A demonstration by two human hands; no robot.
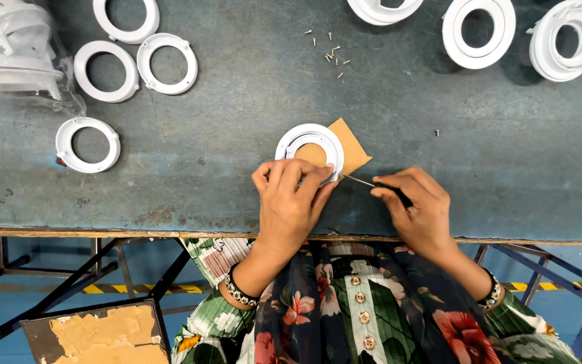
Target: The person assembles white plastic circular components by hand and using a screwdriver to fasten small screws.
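A white plastic ring (309, 140) lies on a square of brown card (353, 149) near the front of the grey-blue workbench (237, 114). My left hand (291, 202) presses down on the ring's near edge with its fingertips. My right hand (420, 210) grips a thin screwdriver (372, 183) with a dark handle. The metal shaft points left, and its tip meets the ring's lower right edge beside my left fingers.
Three loose white rings (87, 144) lie at the left, with a bagged stack of white parts (8, 47) in the far left corner. More white ring housings (478, 32) stand along the back right. Several small screws (331, 52) are scattered at the back centre.
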